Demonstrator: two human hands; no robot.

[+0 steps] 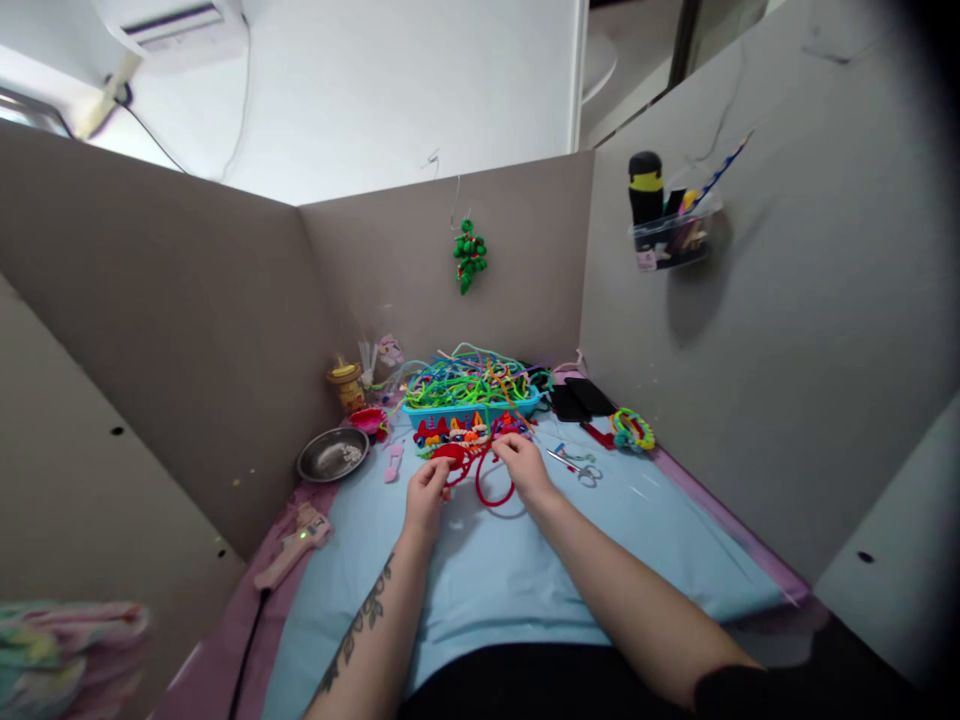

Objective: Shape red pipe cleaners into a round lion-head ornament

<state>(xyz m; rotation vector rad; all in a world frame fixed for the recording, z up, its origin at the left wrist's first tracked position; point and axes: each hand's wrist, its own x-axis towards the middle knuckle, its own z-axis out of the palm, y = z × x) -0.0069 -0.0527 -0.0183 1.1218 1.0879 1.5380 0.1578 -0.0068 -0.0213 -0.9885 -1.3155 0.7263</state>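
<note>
Between my hands, above the blue table cover, hangs a red pipe cleaner bent into a wide loop. My left hand pinches a red piece that looks wound from the same fuzzy stem; its exact shape is hard to make out. With fingertips closed, my right hand grips the upper part of the loop. Just behind both hands sit several small colourful pieces in red, white, orange and blue, partly covered by the hands. A blue basket heaped with colourful pipe cleaners stands beyond them.
Scissors lie right of my hands, with dark phones and colourful rings farther back. At left are a metal bowl, a pink glue gun and a pink clip-like piece. Grey partitions enclose the table.
</note>
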